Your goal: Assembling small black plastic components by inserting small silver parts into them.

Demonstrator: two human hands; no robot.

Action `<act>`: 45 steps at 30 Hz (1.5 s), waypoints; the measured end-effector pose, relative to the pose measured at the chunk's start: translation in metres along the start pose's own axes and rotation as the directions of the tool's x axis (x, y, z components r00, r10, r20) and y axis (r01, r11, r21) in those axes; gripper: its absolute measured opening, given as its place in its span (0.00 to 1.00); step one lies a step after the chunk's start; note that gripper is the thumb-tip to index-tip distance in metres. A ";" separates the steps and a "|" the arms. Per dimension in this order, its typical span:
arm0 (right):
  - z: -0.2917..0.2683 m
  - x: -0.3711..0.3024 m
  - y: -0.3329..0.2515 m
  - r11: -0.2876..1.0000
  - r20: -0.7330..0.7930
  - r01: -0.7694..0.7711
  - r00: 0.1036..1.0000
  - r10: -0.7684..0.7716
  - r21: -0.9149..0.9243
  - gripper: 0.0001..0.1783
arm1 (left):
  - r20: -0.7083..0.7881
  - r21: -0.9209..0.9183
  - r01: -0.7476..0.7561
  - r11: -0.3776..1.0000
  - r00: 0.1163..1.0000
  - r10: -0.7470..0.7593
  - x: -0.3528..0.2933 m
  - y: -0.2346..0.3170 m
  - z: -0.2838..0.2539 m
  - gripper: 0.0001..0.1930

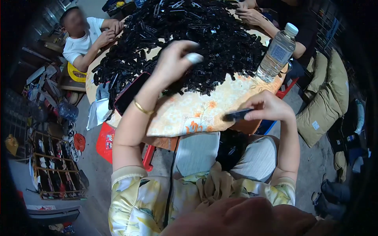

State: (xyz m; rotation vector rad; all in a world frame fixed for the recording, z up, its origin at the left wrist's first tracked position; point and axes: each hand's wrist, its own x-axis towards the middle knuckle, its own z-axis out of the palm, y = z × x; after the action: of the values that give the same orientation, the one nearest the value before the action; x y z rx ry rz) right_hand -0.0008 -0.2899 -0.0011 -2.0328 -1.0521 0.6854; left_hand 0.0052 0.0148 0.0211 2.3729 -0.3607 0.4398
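Note:
A large heap of small black plastic parts (208,43) covers much of the round table (177,112), which has a flowered cloth. Above the near side of this heap is my left hand (173,65), slightly blurred. Its thumb, wrapped in something white, and its curled index finger stand apart, with nothing visible between them. At the table's near edge, on the right, my right hand (271,107) pinches a dark, elongated plastic part (237,115) between thumb and fingers. The exact kind of part cannot be made out.
A clear bottle (277,53) with a white cap stands right of the heap. A dark phone (128,94) lies beside my left forearm. Two people sit across the table, their hands (252,15) at its far edge. Stuffed sacks (321,112) lie on the right.

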 end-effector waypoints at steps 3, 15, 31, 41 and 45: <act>0.001 -0.002 0.002 0.999 0.058 -0.018 0.998 0.021 -0.048 0.14 | -0.125 0.496 0.192 0.847 0.981 -0.149 0.006 -0.052 -0.024 0.23; 0.030 0.079 0.033 0.789 -0.722 -0.281 0.635 -0.273 -0.546 0.11 | -0.279 0.033 0.180 0.983 0.946 -0.164 0.013 -0.076 -0.020 0.18; 0.040 0.042 -0.014 0.977 -0.838 0.198 0.517 -0.175 -0.082 0.11 | 0.432 -0.853 0.421 0.308 0.901 -0.033 -0.030 0.016 0.056 0.16; 0.050 0.052 -0.011 0.853 -0.756 0.234 0.394 -0.522 -0.467 0.06 | 0.395 -0.843 0.379 0.383 0.918 -0.040 -0.036 0.022 0.061 0.19; 0.042 0.047 -0.013 0.859 -0.752 0.235 0.415 -0.512 -0.455 0.06 | 0.438 -0.885 0.432 0.174 0.899 0.000 -0.034 0.022 0.052 0.22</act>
State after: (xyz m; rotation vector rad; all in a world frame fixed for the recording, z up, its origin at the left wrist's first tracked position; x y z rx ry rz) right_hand -0.0127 -0.2296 -0.0212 -1.8432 -0.9246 -0.7606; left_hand -0.0229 -0.0316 -0.0162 1.0951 -0.2907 -0.3559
